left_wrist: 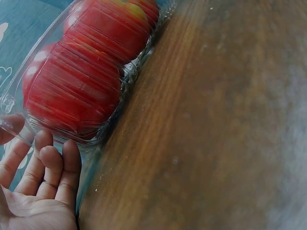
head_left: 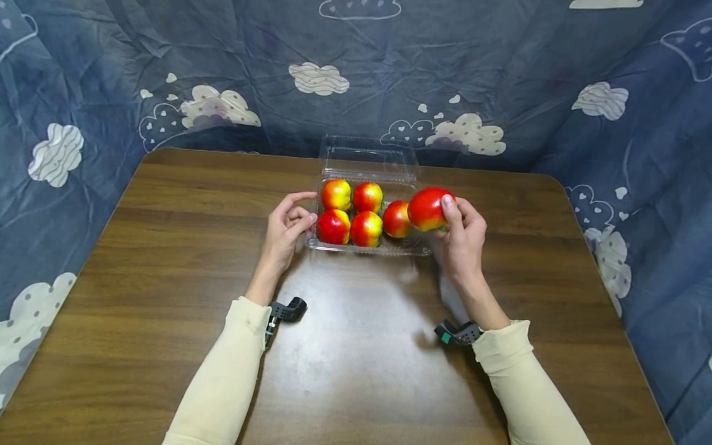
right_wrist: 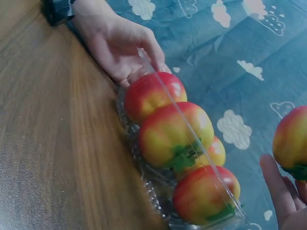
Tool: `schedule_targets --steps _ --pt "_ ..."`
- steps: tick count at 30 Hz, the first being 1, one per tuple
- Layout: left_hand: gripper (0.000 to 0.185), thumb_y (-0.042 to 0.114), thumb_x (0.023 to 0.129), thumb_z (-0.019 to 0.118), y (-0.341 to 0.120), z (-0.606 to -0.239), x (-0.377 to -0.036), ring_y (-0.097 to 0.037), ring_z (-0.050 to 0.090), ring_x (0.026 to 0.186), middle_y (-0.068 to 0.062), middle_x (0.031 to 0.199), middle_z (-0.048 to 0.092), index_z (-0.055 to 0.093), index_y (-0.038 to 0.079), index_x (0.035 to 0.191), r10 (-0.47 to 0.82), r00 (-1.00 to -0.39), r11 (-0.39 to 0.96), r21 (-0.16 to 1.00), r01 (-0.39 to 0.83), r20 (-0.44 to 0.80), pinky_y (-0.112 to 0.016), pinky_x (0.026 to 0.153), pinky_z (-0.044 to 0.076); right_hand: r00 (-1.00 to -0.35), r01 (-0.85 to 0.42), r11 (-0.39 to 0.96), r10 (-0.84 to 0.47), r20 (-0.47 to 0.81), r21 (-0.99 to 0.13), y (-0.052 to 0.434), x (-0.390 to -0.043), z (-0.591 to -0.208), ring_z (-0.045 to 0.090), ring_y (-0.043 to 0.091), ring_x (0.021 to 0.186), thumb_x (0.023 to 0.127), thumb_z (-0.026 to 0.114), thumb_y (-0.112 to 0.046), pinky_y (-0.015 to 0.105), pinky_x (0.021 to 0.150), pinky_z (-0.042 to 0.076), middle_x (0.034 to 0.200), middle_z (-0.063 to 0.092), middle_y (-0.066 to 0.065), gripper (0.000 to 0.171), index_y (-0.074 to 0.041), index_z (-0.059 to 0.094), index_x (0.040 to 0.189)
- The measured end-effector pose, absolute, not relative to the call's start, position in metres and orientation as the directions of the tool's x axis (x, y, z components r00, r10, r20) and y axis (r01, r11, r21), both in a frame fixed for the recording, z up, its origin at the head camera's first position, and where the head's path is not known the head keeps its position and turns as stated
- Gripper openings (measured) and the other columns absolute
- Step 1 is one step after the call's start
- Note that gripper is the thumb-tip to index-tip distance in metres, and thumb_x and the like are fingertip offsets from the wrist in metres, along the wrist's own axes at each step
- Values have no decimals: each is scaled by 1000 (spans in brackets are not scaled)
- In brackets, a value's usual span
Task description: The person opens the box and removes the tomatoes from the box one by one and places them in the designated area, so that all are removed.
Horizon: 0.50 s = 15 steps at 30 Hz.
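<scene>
Starting nearest the camera, two cream-sleeved forearms with dark wrist mounts are seen stretched over the brown wood-grain table (head_left: pixel 167 259). The left hand (head_left: pixel 285 230) is laid against the left end of the clear plastic clamshell tray (head_left: pixel 369 248), its fingers loosely curved along the thin wall — touching and steadying rather than clasping, as the left wrist view suggests. The right hand (head_left: pixel 463 238) is wrapped round a glossy red-and-yellow round fruit (head_left: pixel 427 208), held just above the tray's right end, thumb on the near face and fingers behind.

Five more red-and-yellow fruits (head_left: pixel 351 213) are seated in the tray's pockets, with one pocket at the far right left unfilled. The held fruit is judged to be smooth and somewhat slippery, firm, and light enough for one hand; a wide grasp round its middle would be best, not at the green stem end. The tray is judged flimsy and easily buckled — it is better braced at its rim. Beyond, the hinged clear lid (head_left: pixel 368 157) is stood open against the blue cloud-print cloth (head_left: pixel 500 62).
</scene>
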<state>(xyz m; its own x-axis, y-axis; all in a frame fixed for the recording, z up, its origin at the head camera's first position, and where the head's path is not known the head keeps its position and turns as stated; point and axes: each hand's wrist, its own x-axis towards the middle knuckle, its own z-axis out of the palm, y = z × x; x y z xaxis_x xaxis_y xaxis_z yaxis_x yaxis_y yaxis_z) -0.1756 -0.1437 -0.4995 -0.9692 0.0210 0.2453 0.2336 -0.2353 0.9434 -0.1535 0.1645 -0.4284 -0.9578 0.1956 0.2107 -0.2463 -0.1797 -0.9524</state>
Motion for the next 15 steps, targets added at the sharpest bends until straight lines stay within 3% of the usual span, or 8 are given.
schedule_targets --steps 2,5,7,12,15 --pt "41 -4 91 62 -144 -500 -175 -29 51 58 -27 76 58 55 -7 131 21 -969 -239 943 233 245 -26 55 50 -966 -225 -271 184 179 -936 165 -154 -428 65 18 77 94 65 -24 25 60 59 96 65 12 24 -2 64 101" --pt "40 -3 91 63 -144 -499 -175 -27 51 58 -22 74 59 55 -6 130 17 -971 -244 943 228 239 -25 55 49 -967 -229 -277 176 185 -933 166 -155 -428 66 20 81 94 65 -22 27 65 60 100 67 13 23 -1 62 105" --pt "40 -2 91 63 -144 -499 -176 -23 52 58 -17 74 60 56 -5 130 13 -971 -247 942 229 239 -24 55 49 -963 -246 -235 173 209 -940 168 -157 -428 66 22 85 94 66 -21 30 70 61 104 67 14 26 -1 61 109" --pt "39 -1 91 65 -144 -497 -175 -24 51 58 -19 73 59 56 -6 129 6 -970 -253 938 235 244 -23 55 48 -943 -267 -37 216 253 -963 172 -157 -425 57 16 81 93 67 -25 15 64 51 105 65 7 27 -7 66 114" --pt "39 -1 91 65 -143 -496 -174 -28 50 59 -23 74 57 56 -5 129 10 -971 -251 940 231 241 -24 55 49 -930 -263 56 251 269 -963 173 -155 -420 52 16 83 94 67 -26 20 64 44 105 62 3 28 -8 67 115"
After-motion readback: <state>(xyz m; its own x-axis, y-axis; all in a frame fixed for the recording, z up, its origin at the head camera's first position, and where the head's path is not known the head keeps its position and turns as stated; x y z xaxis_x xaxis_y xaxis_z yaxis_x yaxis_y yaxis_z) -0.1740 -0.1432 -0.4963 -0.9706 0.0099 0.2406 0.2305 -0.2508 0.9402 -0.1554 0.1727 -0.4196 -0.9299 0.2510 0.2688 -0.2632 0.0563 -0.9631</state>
